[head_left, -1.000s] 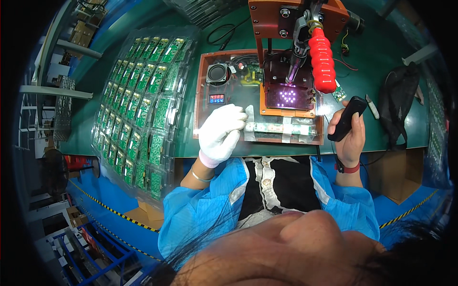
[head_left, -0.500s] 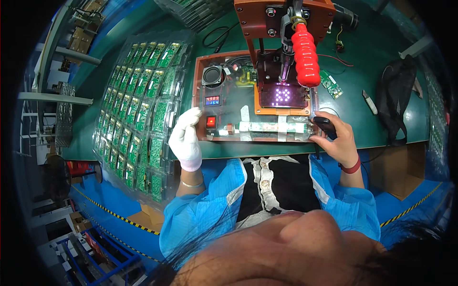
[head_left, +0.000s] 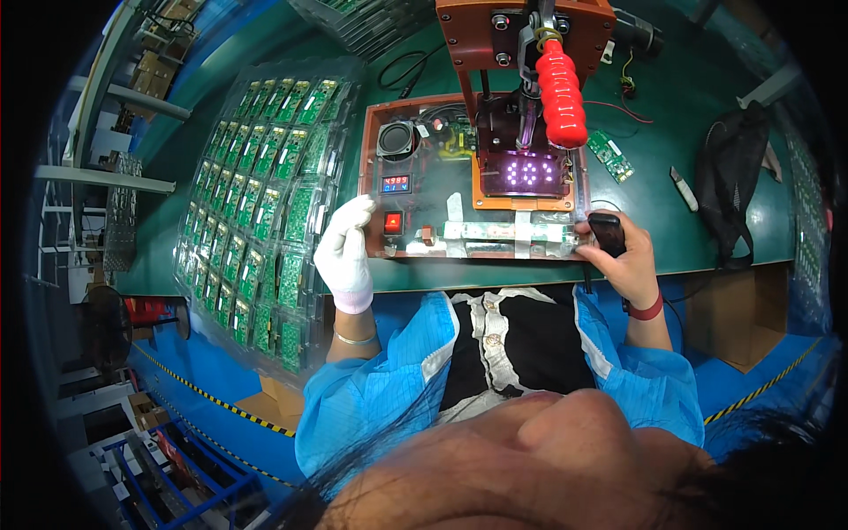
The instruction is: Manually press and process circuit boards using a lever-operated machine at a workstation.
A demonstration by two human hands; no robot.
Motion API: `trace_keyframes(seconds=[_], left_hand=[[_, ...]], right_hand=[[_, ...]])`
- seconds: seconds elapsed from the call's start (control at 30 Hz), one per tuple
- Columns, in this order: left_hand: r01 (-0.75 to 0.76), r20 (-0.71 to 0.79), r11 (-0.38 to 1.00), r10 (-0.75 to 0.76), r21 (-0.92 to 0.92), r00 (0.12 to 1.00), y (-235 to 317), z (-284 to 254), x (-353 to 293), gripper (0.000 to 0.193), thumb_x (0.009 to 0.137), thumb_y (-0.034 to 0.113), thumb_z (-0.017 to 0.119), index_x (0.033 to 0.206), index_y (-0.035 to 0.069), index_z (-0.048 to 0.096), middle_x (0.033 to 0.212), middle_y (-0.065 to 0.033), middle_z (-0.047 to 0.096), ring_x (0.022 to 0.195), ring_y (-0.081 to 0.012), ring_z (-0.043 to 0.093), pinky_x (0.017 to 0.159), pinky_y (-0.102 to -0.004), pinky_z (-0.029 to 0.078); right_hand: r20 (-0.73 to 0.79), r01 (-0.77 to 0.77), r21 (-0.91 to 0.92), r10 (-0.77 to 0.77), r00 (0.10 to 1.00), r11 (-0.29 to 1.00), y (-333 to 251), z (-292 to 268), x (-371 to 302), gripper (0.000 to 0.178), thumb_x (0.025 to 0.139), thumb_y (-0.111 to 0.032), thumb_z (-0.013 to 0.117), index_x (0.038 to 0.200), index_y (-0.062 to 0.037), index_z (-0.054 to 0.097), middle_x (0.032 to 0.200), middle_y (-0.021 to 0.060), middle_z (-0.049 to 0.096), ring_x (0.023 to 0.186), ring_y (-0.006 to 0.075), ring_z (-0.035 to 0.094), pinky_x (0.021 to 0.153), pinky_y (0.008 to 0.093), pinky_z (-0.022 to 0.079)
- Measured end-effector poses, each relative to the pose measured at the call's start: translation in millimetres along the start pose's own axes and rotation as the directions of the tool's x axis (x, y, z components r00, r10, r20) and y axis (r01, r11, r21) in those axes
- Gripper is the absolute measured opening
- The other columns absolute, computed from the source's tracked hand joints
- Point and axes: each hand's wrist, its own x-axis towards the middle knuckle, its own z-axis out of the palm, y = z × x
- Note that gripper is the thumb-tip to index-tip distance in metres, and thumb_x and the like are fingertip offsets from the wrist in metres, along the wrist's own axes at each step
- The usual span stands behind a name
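My left hand (head_left: 346, 252), in a white glove, rests at the left edge of a brown-framed test fixture (head_left: 415, 254) with a transparent cover. Its fingers are stretched out, with nothing seen in them, near a lit red rocker switch (head_left: 393, 223). My bare right hand (head_left: 632, 265) grips a small black handheld device (head_left: 606, 233) at the fixture's front right corner; I cannot make out its exact kind. Under the clamp with a red ribbed handle (head_left: 563, 97), purple-white dots glow on a dark panel (head_left: 528, 174). A small red and blue digital meter (head_left: 396, 185) is lit.
Clear trays of green circuit boards (head_left: 256, 185) stand at the left. A loose circuit board (head_left: 611, 156), a utility knife (head_left: 684, 189) and a black fabric item (head_left: 735, 185) lie on the green table at the right. A round speaker (head_left: 397, 141) sits inside the fixture.
The glowing dots on the panel have changed pattern and spread wider. The black device in my right hand has turned more upright. My left hand has hardly moved.
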Motion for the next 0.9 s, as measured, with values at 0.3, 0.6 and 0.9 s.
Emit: trace_keyframes(seconds=[0.3,0.6,0.9], left_hand=[[0.125,-0.053,0.97,-0.117,0.208,0.992,3,-5,-1,0.035,0.083,-0.006,0.052,0.116,-0.004,0.064,0.129,-0.017,0.062,0.12,-0.0274,0.058,0.106,-0.0363,0.043],[0.013,0.235,0.885,-0.138,0.466,0.962,4,-6,10,0.055,0.083,0.0,0.058,0.138,-0.001,0.051,0.152,-0.0165,0.042,0.139,-0.0296,0.042,0.116,-0.0382,0.033],[0.164,0.085,0.968,-0.183,0.19,0.98,-11,-1,2,0.053,0.085,0.002,0.057,0.137,-0.001,0.052,0.149,-0.017,0.045,0.138,-0.0295,0.044,0.116,-0.0393,0.033]], right_hand=[[0.221,0.113,-0.1,-0.089,0.971,0.989,6,-16,-5,0.038,0.071,0.001,0.077,0.108,0.0001,0.066,0.098,0.0096,0.075,0.065,0.0136,0.06,0.065,0.0236,0.05],[-0.256,-0.09,0.432,0.218,0.942,0.898,4,-18,21,0.037,0.086,0.003,0.062,0.122,0.0006,0.055,0.107,0.0153,0.07,0.069,0.0137,0.058,0.068,0.0233,0.049],[-0.263,0.863,-0.148,-0.86,0.436,0.483,-108,-31,84,0.038,0.085,-0.004,0.069,0.122,-0.0011,0.057,0.107,0.0182,0.069,0.071,0.0212,0.064,0.068,0.0292,0.052]])
